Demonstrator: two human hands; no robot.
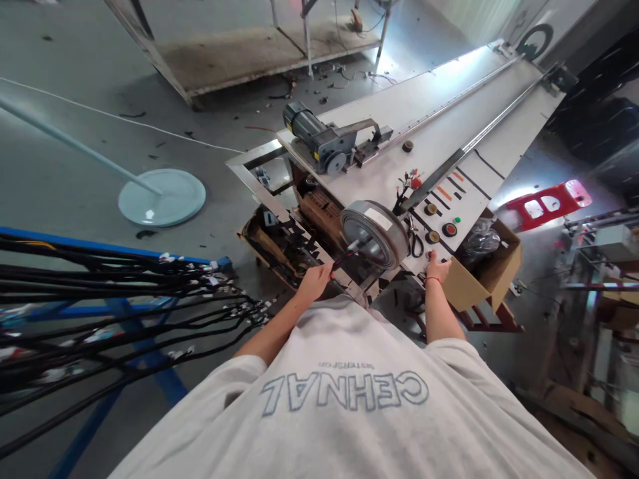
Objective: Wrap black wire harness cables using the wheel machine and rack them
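My left hand (315, 283) is closed around a thin dark wire bundle (344, 258) with a reddish part by the fingers. The bundle runs into the middle of a round metal ring drum (375, 234) at the near end of a long white bench. At the bench's near right corner, my right hand (438, 269) rests with a finger raised by a small red spot on the panel, and thumb and finger apart. I see nothing held in it. Close by are a red button (450, 229), a green button (457, 219) and black scissor-like handles (415, 245).
A grey motor (307, 126) sits on the white bench (384, 179), left of a long metal rail (499, 116). An open cardboard box (504, 266) stands at right. Black cable harnesses (124, 286) hang on a blue rack at left. A round white stand base (162, 197) is on the floor.
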